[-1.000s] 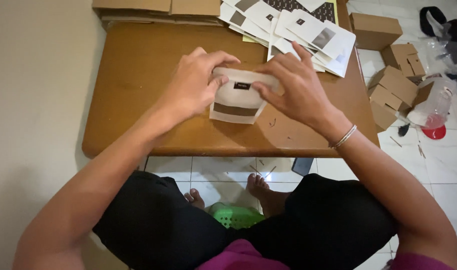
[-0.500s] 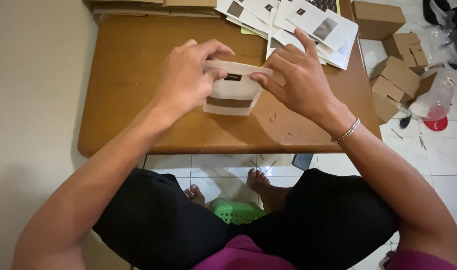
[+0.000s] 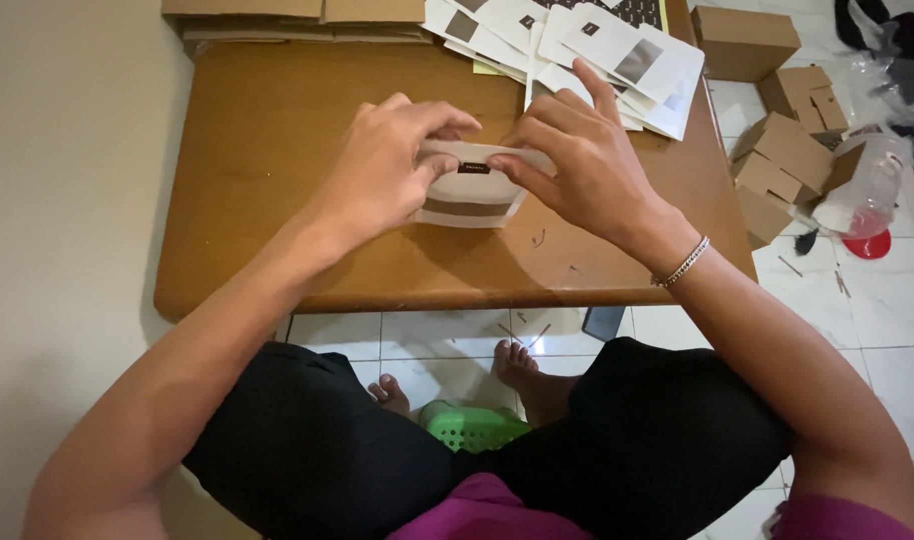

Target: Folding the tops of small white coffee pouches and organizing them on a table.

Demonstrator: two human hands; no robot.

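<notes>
Left hand pinches the top left edge of the white sleeve, fingers clenched on it, thumb under the flap. Sleeve sits mid-counter, lower edge apparently resting on the wood, likely so the surface braces it while both hands work the top fold. Right hand grasps the top right edge the same way, index raised. Flat white blanks are fanned at the far edge, within reach. Brown boxes lie on the floor at right. Versus 0.5 s ago: sleeve is lower and the hands have closed in along its top edge.
</notes>
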